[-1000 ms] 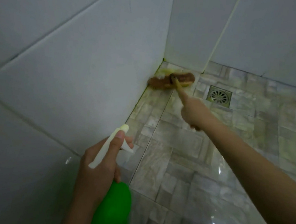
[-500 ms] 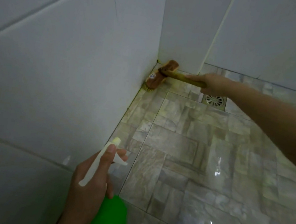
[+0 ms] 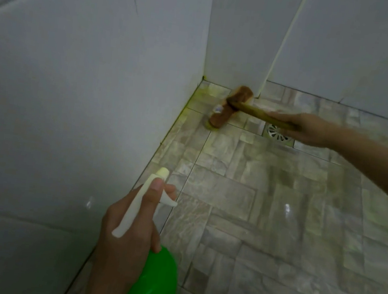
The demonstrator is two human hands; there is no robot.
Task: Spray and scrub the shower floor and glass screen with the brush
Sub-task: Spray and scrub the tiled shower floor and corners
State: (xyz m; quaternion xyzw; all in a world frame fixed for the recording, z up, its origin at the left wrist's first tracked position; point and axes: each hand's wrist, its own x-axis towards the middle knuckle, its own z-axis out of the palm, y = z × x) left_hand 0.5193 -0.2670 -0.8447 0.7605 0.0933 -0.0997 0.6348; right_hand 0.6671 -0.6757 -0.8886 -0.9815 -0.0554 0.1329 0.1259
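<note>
Brush (image 3: pixel 219 117) moved off wall (image 3: pixel 97 84), right hand (image 3: pixel 311 129) gripping it; label (image 3: pixel 217 108) unreadable

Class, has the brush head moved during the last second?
Yes: the brush head has slid away from the wall corner, closer to the floor drain.

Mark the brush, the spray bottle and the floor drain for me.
brush (image 3: pixel 218 116), head view, on its wooden head.
spray bottle (image 3: pixel 152 284), head view, on its green body.
floor drain (image 3: pixel 277 135), head view, on its metal grate.
</note>
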